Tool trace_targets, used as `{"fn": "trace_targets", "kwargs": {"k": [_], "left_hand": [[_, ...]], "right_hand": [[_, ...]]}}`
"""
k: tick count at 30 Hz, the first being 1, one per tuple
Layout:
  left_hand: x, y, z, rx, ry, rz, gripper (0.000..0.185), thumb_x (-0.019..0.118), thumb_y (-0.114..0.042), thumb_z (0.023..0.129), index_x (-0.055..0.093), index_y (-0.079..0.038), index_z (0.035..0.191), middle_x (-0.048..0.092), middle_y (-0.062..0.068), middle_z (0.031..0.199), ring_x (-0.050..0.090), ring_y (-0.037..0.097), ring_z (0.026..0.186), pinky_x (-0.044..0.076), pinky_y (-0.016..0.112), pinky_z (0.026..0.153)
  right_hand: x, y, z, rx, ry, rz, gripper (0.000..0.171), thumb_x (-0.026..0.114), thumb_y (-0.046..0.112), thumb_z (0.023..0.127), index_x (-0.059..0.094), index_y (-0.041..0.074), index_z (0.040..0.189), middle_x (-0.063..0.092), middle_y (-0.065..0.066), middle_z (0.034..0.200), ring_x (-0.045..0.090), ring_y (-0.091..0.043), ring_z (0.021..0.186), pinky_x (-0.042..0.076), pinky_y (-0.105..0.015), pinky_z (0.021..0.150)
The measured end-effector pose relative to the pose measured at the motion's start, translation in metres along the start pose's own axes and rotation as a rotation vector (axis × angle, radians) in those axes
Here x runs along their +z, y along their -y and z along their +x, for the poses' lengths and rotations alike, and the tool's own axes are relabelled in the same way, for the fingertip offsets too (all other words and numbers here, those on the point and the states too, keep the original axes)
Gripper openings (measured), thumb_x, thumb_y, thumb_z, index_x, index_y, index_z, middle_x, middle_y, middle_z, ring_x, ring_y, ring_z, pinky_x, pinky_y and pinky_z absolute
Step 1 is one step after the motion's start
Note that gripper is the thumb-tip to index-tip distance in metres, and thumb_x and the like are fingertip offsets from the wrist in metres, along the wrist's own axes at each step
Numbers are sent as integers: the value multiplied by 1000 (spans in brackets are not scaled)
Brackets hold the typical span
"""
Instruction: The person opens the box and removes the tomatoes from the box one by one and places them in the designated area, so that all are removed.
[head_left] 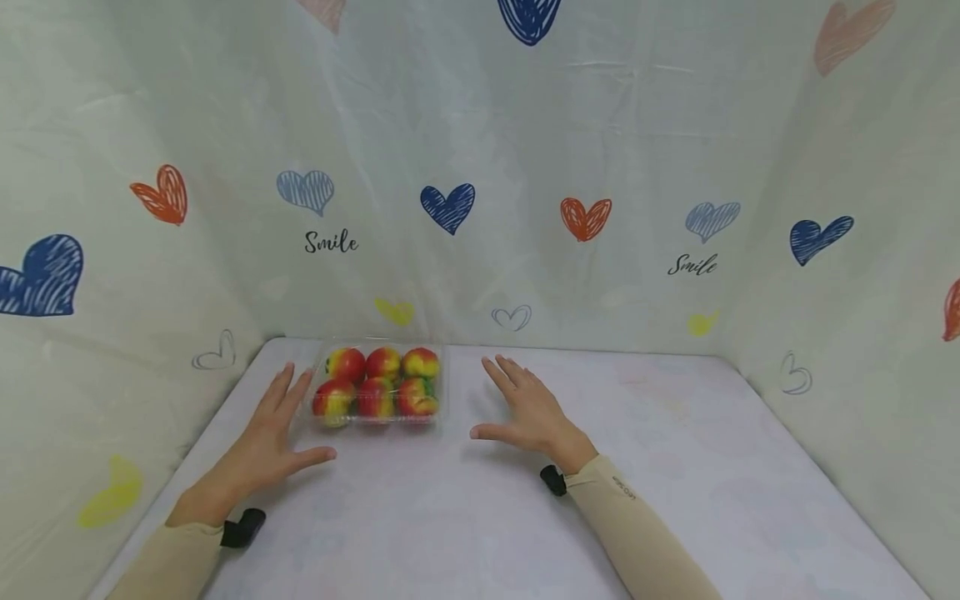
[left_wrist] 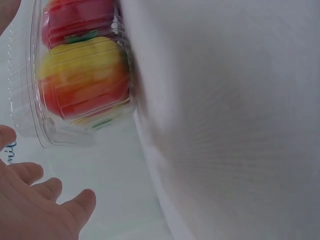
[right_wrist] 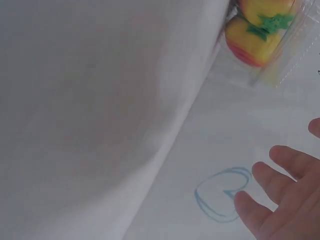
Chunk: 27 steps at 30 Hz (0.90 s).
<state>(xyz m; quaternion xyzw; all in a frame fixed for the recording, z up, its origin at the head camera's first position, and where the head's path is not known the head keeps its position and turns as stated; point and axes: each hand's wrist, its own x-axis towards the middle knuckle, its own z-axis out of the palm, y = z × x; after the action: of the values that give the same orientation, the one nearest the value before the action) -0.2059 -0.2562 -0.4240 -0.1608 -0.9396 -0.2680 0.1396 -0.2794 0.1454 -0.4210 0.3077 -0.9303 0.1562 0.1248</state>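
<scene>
A clear plastic clamshell box point(head_left: 377, 385) point(left_wrist: 45, 125) point(right_wrist: 280, 60) stands on the white table point(head_left: 675, 467) near the back, with its lid shut over several red-and-yellow toy fruits point(head_left: 375, 383) point(left_wrist: 82, 75) point(right_wrist: 260, 35). My left hand point(head_left: 266, 437) point(left_wrist: 35, 200) hovers just left of the box, fingers spread and straight, holding nothing. To the right of the box is my right hand point(head_left: 525, 408) point(right_wrist: 280, 195), also spread flat with a small gap to the box. Neither hand touches the box.
Pale curtain walls printed with hearts and the word "Smile" point(head_left: 330, 242) close in the table on the left, back and right. The table's right half point(head_left: 712, 500) carries nothing. Both forearms wear beige sleeves point(head_left: 637, 533).
</scene>
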Motion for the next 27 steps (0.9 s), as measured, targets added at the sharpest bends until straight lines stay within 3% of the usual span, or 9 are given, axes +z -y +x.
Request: {"fn": "trace_targets", "kwargs": {"k": [5, 15, 22, 27], "left_hand": [[-3, -1, 1, -53, 32, -66, 121, 83, -44, 70, 3, -14, 155, -2, 22, 158, 9, 50, 139, 24, 75, 96], [-3, 1, 0, -138, 70, -120, 119, 81, -41, 74, 0, -7, 154, 4, 27, 155, 5, 47, 141, 20, 73, 101], [-3, 2, 0, -126, 64, -139, 112, 80, -37, 76, 6, -1, 152, 9, 30, 153, 21, 50, 135, 33, 66, 100], [-3, -1, 2, -121, 59, -164, 108, 81, -31, 77, 10, 4, 150, 13, 33, 151, 21, 50, 134, 36, 63, 99]], "right_hand": [[6, 12, 8, 23, 39, 48, 107, 52, 84, 70, 15, 29, 154, 24, -6, 157, 27, -27, 141, 29, -47, 112], [15, 27, 19, 72, 111, 145, 106, 53, 83, 69, 10, 37, 153, 20, -2, 158, 27, -26, 141, 35, -51, 108], [17, 35, 25, 117, 181, 224, 103, 67, 68, 74, 7, 38, 153, 19, 1, 158, 26, -25, 141, 35, -52, 107], [17, 39, 31, 129, 218, 304, 102, 69, 64, 75, 10, 37, 153, 19, 4, 158, 23, -21, 142, 31, -50, 110]]}}
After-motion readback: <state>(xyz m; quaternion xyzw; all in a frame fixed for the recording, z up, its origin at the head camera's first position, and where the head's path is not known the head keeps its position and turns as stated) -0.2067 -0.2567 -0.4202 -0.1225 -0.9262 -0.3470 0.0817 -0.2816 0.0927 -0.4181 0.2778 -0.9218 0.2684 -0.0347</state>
